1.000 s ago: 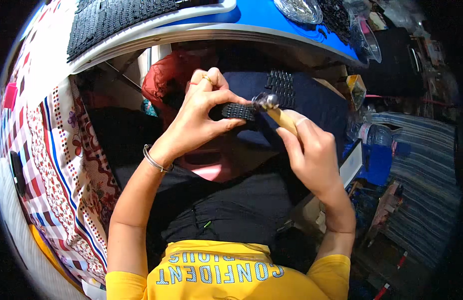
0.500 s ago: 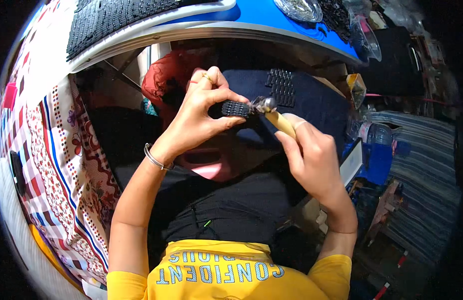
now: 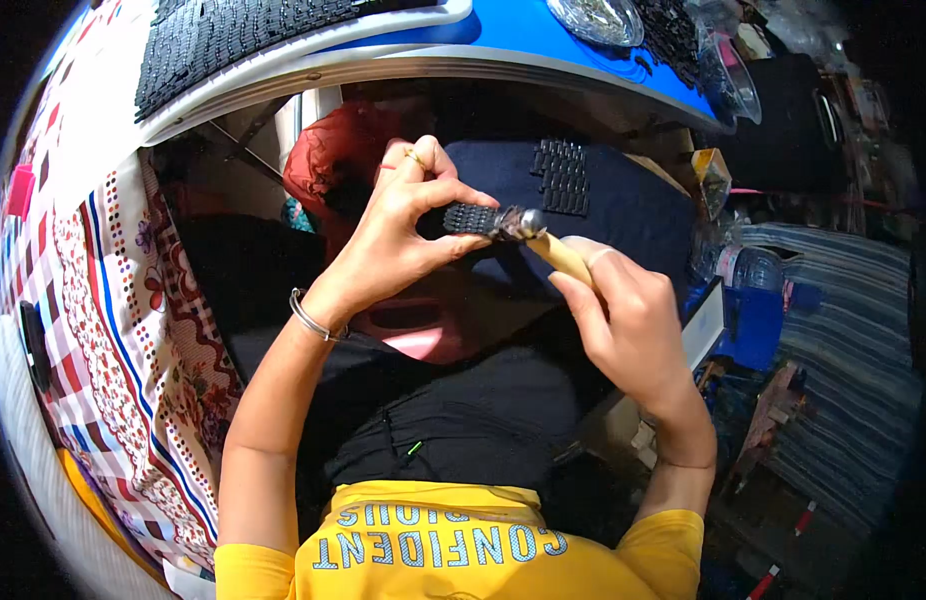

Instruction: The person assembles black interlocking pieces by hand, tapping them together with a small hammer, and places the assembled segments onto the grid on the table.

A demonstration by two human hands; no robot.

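Between its thumb and index finger, my left hand [image 3: 393, 225] pinches a small black beaded piece [image 3: 470, 220]. My right hand [image 3: 628, 315] is closed round the pale wooden handle of a small hammer [image 3: 563, 258]. The hammer's round metal head is at the right end of the beaded piece, over some dark metal that is too small to make out; whether they touch cannot be told. Beyond the hands, a flat black linked panel [image 3: 564, 178] lies on dark blue cloth [image 3: 633, 190].
Ahead is a blue table [image 3: 523, 25] with a large black beaded sheet [image 3: 233, 50], a clear dish [image 3: 598, 18] and loose black pieces [image 3: 673, 45]. Patterned cloth [image 3: 133, 330] hangs at the left. A blue-filled bottle [image 3: 753, 315] stands at the right.
The hammer head has shifted slightly left and down towards the beaded piece, and my right hand has moved a little with it. My left hand keeps its pinch almost in place.
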